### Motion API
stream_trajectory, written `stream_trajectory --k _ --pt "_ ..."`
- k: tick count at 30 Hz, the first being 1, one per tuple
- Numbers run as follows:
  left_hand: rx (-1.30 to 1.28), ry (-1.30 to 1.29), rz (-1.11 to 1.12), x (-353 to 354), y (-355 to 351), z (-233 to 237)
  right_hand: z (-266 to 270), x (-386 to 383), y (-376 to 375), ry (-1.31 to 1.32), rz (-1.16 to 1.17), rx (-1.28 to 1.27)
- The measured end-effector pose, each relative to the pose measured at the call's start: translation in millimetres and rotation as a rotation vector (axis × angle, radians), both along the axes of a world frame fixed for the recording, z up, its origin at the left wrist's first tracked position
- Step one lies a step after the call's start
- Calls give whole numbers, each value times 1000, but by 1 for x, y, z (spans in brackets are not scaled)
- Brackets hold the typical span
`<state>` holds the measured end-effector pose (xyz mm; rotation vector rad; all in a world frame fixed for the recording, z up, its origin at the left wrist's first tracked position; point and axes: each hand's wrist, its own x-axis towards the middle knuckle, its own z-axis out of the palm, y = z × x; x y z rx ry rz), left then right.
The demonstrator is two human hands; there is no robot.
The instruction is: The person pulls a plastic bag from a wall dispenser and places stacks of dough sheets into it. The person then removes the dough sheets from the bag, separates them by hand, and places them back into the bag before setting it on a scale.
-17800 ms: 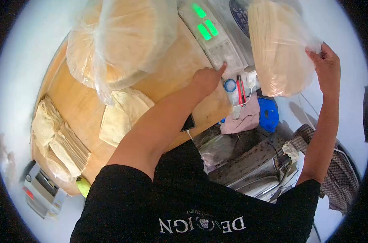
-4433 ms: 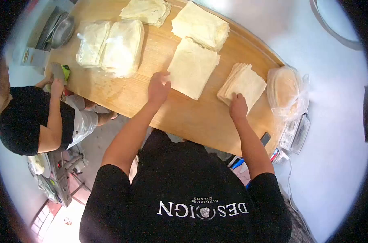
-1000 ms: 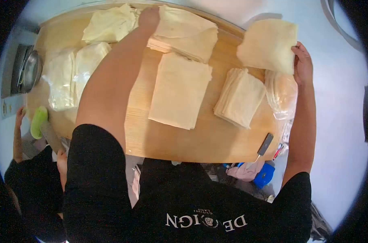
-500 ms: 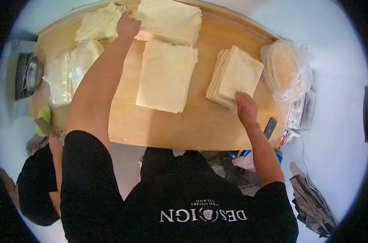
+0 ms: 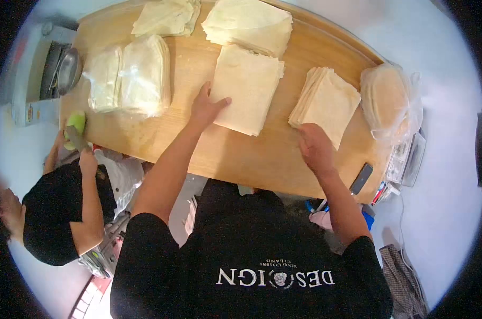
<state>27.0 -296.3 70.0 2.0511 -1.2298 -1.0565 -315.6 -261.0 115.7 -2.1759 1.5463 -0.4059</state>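
Note:
A stack of thin, pale-yellow floppy sheets lies in the middle of the wooden table. At its left edge is my left hand, thumb on the top sheet and fingers spread beside the edge. Farther right is a smaller fanned stack of the same sheets. My right hand has its fingers curled on the near left corner of that stack; the fingertips are partly hidden. Behind the middle stack lies another wide pile of sheets, touching it.
At the back left is a loose pile of sheets; nearer are bagged sheets. A bag of round pieces and a phone lie at right. At far left, another person's hand holds a knife against a green vegetable.
My left hand has come back from the far piles to the middle stack. My right hand stays at the right stack's near corner. The view has shifted left, showing more of the other person.

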Motion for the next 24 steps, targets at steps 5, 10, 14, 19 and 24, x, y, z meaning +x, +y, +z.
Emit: stream_trajectory --k 5,10,14,19,24 --pt "33 118 109 20 26 -12 11 120 -14 -134 344 -60" --pt "-6 236 277 33 53 -15 15 208 -29 86 488 -65" --pt "102 491 392 38 49 -12 -7 219 -38 137 430 -64" --pt "70 666 479 29 57 -13 -19 210 -56 -18 260 242" --pt "14 257 424 22 66 -8 -27 206 -63 -112 201 335"
